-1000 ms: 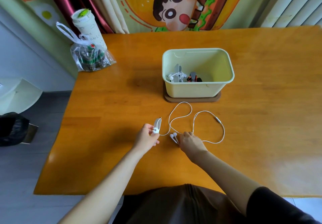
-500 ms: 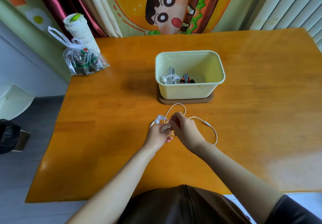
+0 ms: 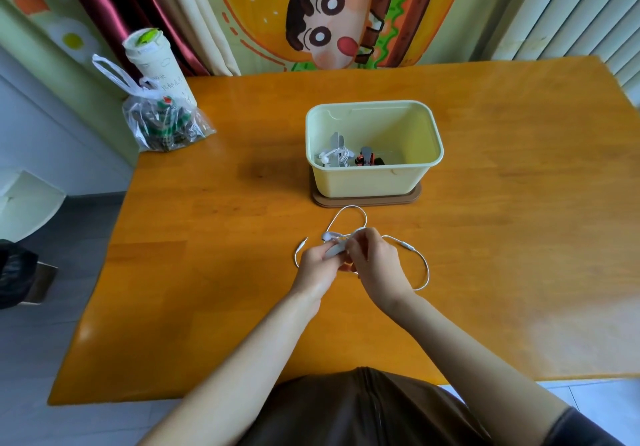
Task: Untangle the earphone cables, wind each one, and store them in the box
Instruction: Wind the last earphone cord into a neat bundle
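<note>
A white earphone cable [image 3: 421, 265] lies in loose loops on the orange table [image 3: 242, 272], its plug end to the left of my hands. My left hand [image 3: 317, 267] grips a small grey winder clip [image 3: 334, 249]. My right hand [image 3: 375, 262] pinches the cable near the earbuds [image 3: 327, 236] and holds it against the clip. Just beyond my hands stands the pale yellow box [image 3: 374, 182] on a brown mat. Inside it lie a wound white earphone on a grey clip [image 3: 334, 156] and a wound dark earphone [image 3: 367, 159].
A clear plastic bag [image 3: 166, 123] with dark contents and a white tube [image 3: 152, 61] stand at the table's far left corner. Curtains and a cartoon wall hanging run behind the far edge. Grey floor lies to the left.
My right hand lifted the earbud end off the table and brought it to the clip in my left hand. The cable loops have drawn in closer to my hands.
</note>
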